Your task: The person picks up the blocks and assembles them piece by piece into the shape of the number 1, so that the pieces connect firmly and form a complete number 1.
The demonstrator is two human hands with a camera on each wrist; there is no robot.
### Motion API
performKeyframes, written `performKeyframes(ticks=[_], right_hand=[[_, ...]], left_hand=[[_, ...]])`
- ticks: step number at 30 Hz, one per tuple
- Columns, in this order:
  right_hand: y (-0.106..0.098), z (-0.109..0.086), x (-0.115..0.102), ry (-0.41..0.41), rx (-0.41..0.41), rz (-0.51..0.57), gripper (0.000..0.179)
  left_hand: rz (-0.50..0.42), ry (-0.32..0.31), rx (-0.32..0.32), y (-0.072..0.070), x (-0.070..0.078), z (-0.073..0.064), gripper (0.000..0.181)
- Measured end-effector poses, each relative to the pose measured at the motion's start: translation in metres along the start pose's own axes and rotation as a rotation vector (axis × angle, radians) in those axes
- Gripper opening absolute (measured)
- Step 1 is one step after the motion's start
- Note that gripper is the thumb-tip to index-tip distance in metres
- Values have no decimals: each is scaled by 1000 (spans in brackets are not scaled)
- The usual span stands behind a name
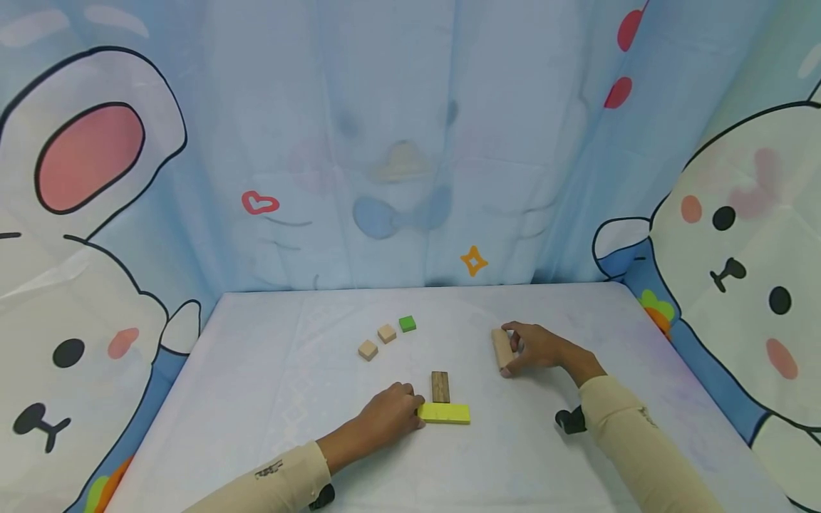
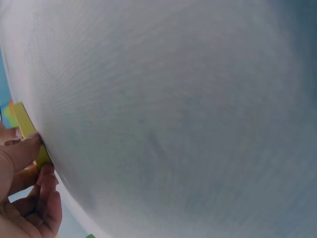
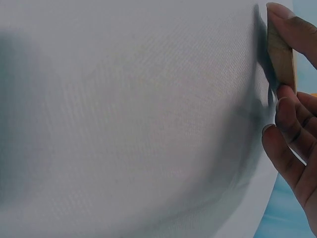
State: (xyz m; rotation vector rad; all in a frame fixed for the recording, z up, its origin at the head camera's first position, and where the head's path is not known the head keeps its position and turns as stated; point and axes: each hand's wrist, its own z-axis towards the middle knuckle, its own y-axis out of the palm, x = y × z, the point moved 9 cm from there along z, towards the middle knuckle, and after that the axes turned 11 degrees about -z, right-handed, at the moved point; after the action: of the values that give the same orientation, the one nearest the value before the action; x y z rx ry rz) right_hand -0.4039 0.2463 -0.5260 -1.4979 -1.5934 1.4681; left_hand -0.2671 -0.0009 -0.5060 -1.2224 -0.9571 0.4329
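Observation:
A long yellow block [image 1: 449, 414] lies crosswise on the table, and my left hand [image 1: 393, 413] pinches its left end. Just behind it, touching or nearly so, a dark brown wooden block [image 1: 440, 387] points away from me. In the left wrist view the thumb and fingers of the left hand [image 2: 27, 183] are on the yellow block [image 2: 29, 130]. Farther right, my right hand [image 1: 539, 349] grips a pale wooden block [image 1: 502, 348] between thumb and fingers. The right wrist view shows that wooden block [image 3: 280, 54] held lengthwise between thumb and fingertips.
Two small natural wood cubes, one nearer [image 1: 368, 350] and another [image 1: 387, 333] behind it, sit left of centre. A green cube [image 1: 407, 323] stands beside them. The white-covered table [image 1: 269, 370] ends at a blue cartoon-print curtain [image 1: 398, 142].

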Motion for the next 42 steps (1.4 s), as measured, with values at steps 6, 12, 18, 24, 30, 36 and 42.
performKeyframes(ticks=[6,12,18,24,30,36,42], right_hand=[[-1,1,-6,-16,19,4,105],[-2,3,-11,-29,19,-4,105],[0,6,-15,-25,5,5,105],[-1,7,-20,-22,13,0,105],[-1,7,-25,-38,27,-4,103],[0,7,-29,-36,23,-17,104],[-3,8,-34,-50,37,-34,102]], left_hand=[[-1,-4,-3,0,0,0,34],[5,0,-1,1,-1,1,34],[5,0,1,1,-1,1,34],[5,7,4,0,-1,0,33],[5,11,5,0,0,1,34],[6,6,3,1,0,1,34],[20,2,3,1,0,1,34]])
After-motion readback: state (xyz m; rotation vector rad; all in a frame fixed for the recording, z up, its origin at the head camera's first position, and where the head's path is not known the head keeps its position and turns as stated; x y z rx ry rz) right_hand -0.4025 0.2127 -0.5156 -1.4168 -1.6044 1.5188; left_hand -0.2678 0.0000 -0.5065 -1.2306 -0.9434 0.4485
